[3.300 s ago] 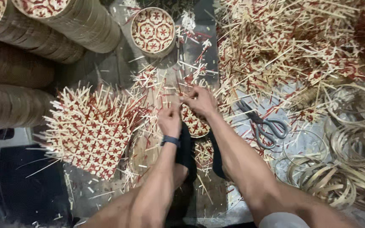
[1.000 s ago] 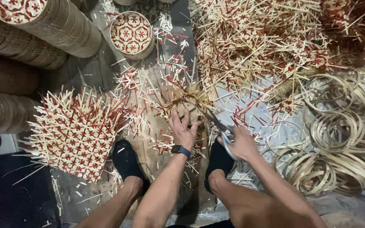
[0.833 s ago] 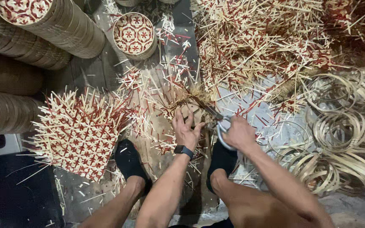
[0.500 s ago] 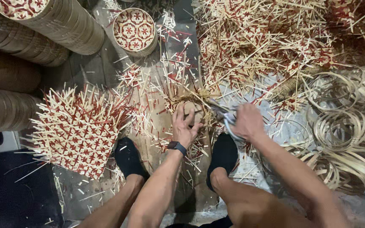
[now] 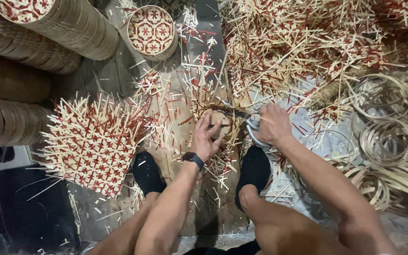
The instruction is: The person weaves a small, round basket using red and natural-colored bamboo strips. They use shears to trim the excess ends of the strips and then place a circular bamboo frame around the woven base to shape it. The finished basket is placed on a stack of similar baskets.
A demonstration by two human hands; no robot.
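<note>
My left hand [image 5: 207, 137], with a dark watch on the wrist, presses flat on a small round woven piece [image 5: 221, 123] whose loose strip ends stick out around it. It lies on a wooden board [image 5: 185, 189] between my two black-socked feet. My right hand [image 5: 272, 123] grips a pair of scissors [image 5: 250, 123]. Their blades point left along the far rim of the woven piece, among the loose ends.
A stack of untrimmed woven red-and-cream mats [image 5: 90, 144] lies to the left. A finished round lid [image 5: 151, 30] sits at the back. Stacks of round rims [image 5: 67, 28] fill the upper left. Cut strip scraps [image 5: 303, 42] pile at upper right, bamboo hoops [image 5: 393, 137] at right.
My right hand picked up the scissors from the right and brought them to the woven piece. My left hand shifted from working its edge to pressing it down.
</note>
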